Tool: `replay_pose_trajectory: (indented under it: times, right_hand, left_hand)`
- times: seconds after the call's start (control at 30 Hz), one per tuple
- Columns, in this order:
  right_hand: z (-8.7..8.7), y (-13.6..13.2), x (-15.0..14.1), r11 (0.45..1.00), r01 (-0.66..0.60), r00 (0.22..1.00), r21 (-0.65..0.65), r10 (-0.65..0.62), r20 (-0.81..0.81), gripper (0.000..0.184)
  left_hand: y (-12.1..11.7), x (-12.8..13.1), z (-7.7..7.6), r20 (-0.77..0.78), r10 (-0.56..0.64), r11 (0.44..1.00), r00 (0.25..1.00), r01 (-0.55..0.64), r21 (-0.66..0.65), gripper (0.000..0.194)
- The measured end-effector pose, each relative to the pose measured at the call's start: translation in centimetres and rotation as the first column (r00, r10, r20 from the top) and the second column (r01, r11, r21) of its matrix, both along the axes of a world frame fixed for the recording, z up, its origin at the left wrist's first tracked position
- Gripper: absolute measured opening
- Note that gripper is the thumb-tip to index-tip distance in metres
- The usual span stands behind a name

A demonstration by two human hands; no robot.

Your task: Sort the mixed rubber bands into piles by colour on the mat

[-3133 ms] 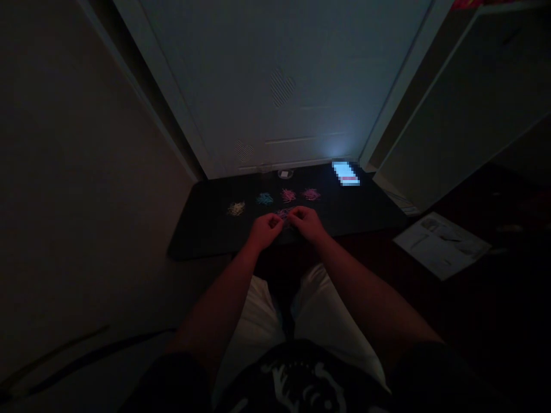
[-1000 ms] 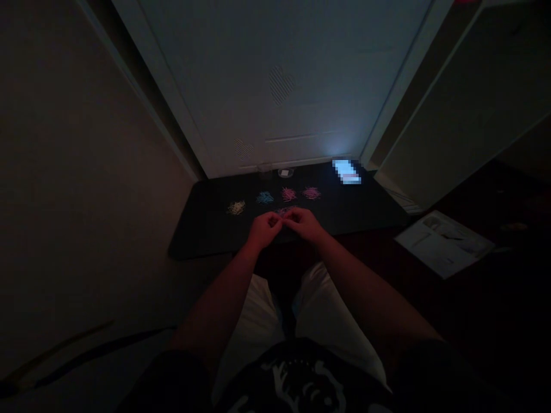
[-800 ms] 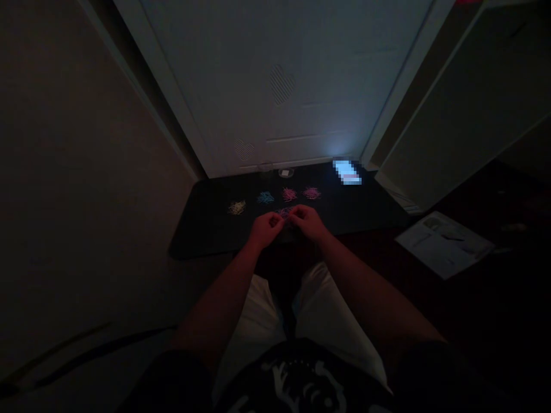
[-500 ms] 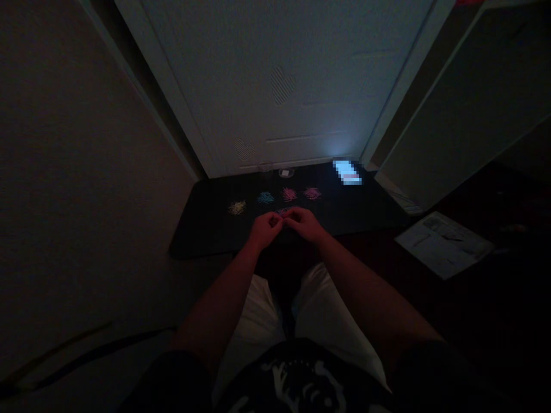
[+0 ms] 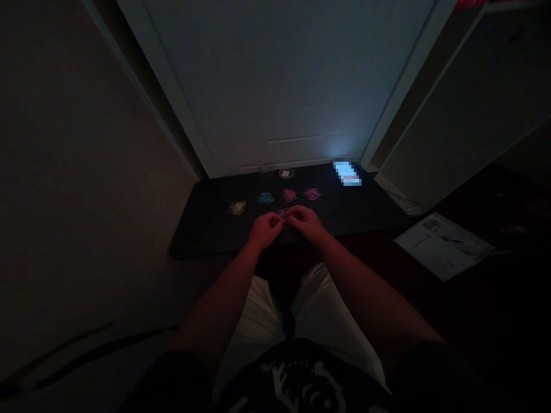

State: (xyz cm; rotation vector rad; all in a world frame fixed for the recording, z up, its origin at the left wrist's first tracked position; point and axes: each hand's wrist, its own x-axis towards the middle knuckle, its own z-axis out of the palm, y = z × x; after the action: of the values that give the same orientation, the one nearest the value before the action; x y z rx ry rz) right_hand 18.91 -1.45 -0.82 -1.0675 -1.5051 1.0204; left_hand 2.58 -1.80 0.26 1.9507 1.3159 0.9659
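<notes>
My left hand (image 5: pixel 266 229) and my right hand (image 5: pixel 305 222) are close together over the front edge of the dark table (image 5: pixel 206 235). The fingers of both are closed in a pinch, and what lies between them is too small and dim to make out. Just beyond the fingertips, partly hidden by them, is a purple pile of thin sticks (image 5: pixel 282 213). Farther back lie a pink pile (image 5: pixel 290 195), a second pink pile (image 5: pixel 312 194) and a blue pile (image 5: pixel 266 198). To the left sits a pale yellow pile (image 5: pixel 236 207).
A clear round container (image 5: pixel 266 168) and a round lid with a white label (image 5: pixel 286 173) stand at the table's back edge. A lit phone (image 5: pixel 346 172) glows at the back right. Behind rises a white door (image 5: pixel 241 74). A flat white sheet (image 5: pixel 443 246) lies lower right.
My right hand's fingers have shifted slightly up and apart from the left's, showing more of the purple pile. The piles and other objects stay in place.
</notes>
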Motion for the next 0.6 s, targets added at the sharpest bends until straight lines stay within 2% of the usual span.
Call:
replay_pose_trajectory:
  times: [0.13, 0.3, 0.6]
  right_hand:
    - [0.06, -0.07, -0.11, 1.000, -0.002, 0.994, 0.026, 0.000, 0.113, 0.013]
    - [0.43, -0.30, -0.03, 0.999, 0.046, 0.999, -0.024, -0.046, -0.019, 0.012]
    - [0.09, -0.02, -0.05, 0.995, 0.089, 0.992, -0.040, -0.092, -0.090, 0.012]
  left_hand:
    - [0.07, 0.01, -0.03, 0.004, -0.010, 1.000, 1.000, 0.010, -0.004, 0.018]
    - [-0.02, 0.09, 0.06, 0.000, 0.005, 1.000, 1.000, -0.005, 0.003, 0.018]
    - [0.09, 0.02, -0.16, -0.017, 0.004, 1.000, 1.000, -0.004, 0.013, 0.021]
